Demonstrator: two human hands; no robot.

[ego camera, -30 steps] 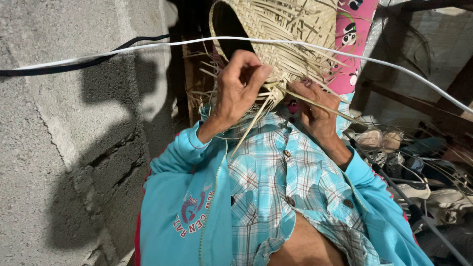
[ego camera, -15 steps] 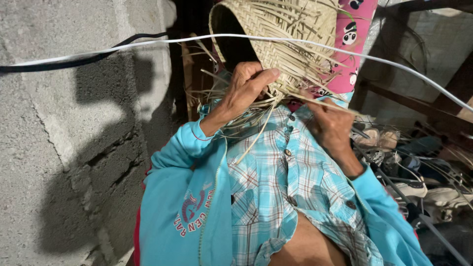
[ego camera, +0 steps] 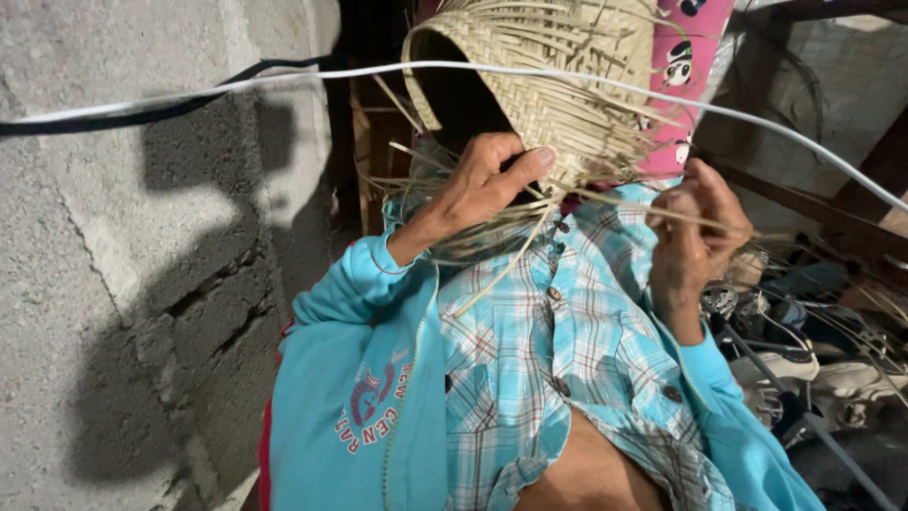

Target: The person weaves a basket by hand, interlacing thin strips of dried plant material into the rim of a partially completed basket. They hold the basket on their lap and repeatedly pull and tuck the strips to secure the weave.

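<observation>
left grip: my left hand (ego camera: 482,189) is clamped on the bottom edge of the woven basket (ego camera: 549,80), thumb on the weave.
right grip: my right hand (ego camera: 695,232) pinches a thin straw strip (ego camera: 615,201) tight.
basket: up in front of my checked shirt (ego camera: 558,350), under a white cable (ego camera: 284,80).
left side: grey block wall (ego camera: 142,284).

L hand (ego camera: 482,189) raised, wrist bent, fingers curled w/ thumb stretched out toward the right. R hand (ego camera: 695,232) raised beside it, fingers pinched together. Both forearms angled upward, turquoise sleeves.
</observation>
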